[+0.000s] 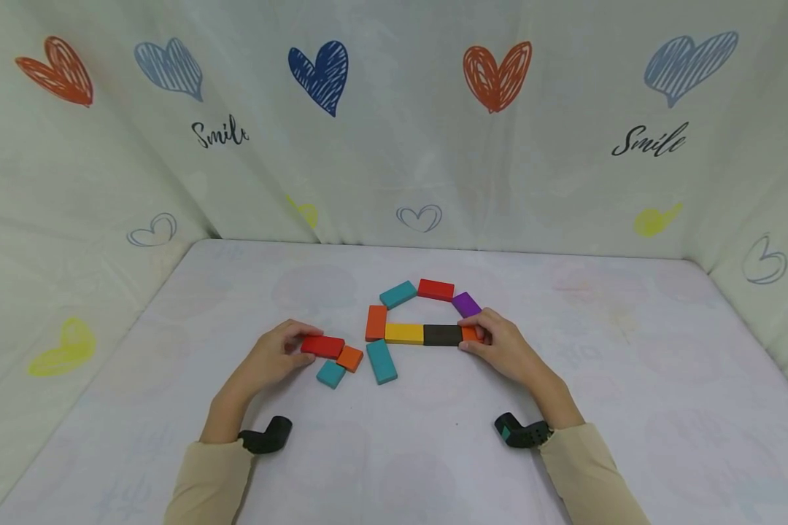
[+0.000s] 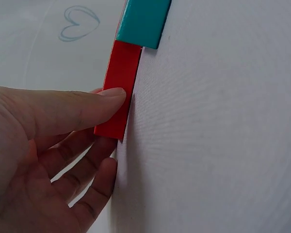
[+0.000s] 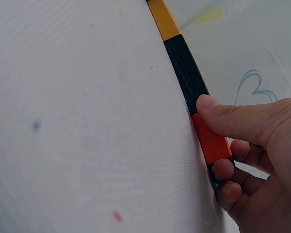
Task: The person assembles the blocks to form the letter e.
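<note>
My left hand [image 1: 276,359] pinches a red block [image 1: 323,346] between thumb and fingers, low over the white table. A small orange block [image 1: 350,359] and a teal block [image 1: 331,374] lie close by its right end. On the other side, my right hand [image 1: 502,345] pinches an orange block [image 3: 214,145] at the end of a straight row. A black block [image 1: 443,335] and a yellow block [image 1: 404,334] make up the rest of that row. In the right wrist view, the thumb lies across the seam between the black and orange blocks.
An upright orange block [image 1: 376,323], a teal block [image 1: 398,294], a red block [image 1: 436,289] and a purple block [image 1: 466,304] arch behind the row. Another teal block [image 1: 382,362] slants in front of it. A patterned curtain [image 1: 394,146] hangs behind the table [image 1: 407,452].
</note>
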The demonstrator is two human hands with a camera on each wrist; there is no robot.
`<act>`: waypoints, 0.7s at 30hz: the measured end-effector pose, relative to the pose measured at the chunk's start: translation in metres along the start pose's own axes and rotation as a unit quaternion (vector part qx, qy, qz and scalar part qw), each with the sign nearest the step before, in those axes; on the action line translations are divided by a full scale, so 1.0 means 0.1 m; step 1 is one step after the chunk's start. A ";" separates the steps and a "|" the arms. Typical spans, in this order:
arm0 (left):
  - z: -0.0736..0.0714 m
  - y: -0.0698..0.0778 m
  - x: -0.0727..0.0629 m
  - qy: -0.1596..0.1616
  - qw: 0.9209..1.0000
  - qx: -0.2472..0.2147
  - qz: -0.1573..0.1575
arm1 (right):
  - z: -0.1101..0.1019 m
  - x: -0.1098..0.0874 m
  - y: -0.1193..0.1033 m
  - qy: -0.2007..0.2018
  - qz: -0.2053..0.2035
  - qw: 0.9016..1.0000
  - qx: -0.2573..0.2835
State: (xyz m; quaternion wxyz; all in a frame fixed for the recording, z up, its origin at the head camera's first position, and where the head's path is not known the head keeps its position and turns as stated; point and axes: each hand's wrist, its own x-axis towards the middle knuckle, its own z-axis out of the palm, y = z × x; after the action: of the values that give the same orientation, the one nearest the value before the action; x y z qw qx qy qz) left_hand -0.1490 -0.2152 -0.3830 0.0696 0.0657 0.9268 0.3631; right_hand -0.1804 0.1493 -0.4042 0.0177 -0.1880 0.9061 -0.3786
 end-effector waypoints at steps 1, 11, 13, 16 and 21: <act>0.00 0.00 0.00 0.002 1.000 -0.001 -0.003 | 0.00 0.00 0.00 0.000 0.000 1.000 0.000; -0.05 0.05 -0.03 0.014 1.000 0.001 -0.020 | 0.00 0.00 0.00 0.000 -0.001 1.000 0.001; -0.06 0.06 -0.04 0.016 1.000 0.005 -0.017 | 0.00 0.00 0.00 0.001 -0.001 1.000 0.002; -0.07 0.06 -0.04 0.020 1.000 0.011 -0.006 | 0.00 -0.01 0.00 0.001 0.000 1.000 0.001; -0.08 0.11 -0.05 0.018 1.000 0.010 0.014 | 0.00 0.00 -0.01 0.000 0.001 1.000 0.000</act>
State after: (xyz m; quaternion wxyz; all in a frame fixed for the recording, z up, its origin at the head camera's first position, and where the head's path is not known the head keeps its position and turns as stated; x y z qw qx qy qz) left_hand -0.1445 -0.2131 -0.3695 0.0468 0.0729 0.9303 0.3564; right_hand -0.1801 0.1491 -0.4036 0.0185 -0.1875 0.9060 -0.3789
